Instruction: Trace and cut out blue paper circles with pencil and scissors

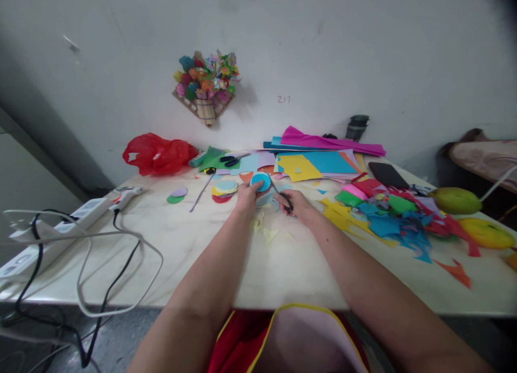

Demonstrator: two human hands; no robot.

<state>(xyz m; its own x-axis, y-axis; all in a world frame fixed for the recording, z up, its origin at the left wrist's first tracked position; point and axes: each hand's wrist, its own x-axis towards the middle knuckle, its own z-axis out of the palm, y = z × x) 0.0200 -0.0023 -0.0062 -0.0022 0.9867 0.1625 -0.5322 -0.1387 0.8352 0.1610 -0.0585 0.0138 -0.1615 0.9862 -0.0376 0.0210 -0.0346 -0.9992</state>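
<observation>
My left hand (pixel 246 194) pinches a round blue paper disc (pixel 260 182) above the middle of the table. In my right hand (pixel 294 202) is a pair of scissors (pixel 287 201), its fingers closed round the dark handles and the blades pointing up beside the disc's right edge. Pale blue paper offcuts (pixel 265 201) lie just under the hands, and light yellow scraps (pixel 269 234) are nearer me. Left of my left hand is a pile of cut paper circles (pixel 224 188) in several colours. Purple and green circles (pixel 177 195) overlap farther left.
At the back are coloured paper sheets (pixel 301 167), a second pair of scissors (pixel 231 160) and a red plastic bag (pixel 157 155). Colourful scraps (pixel 396 217), a phone (pixel 388 175) and mangoes (pixel 484 233) occupy the right. A power strip (pixel 86 214) with loose cables runs along the left.
</observation>
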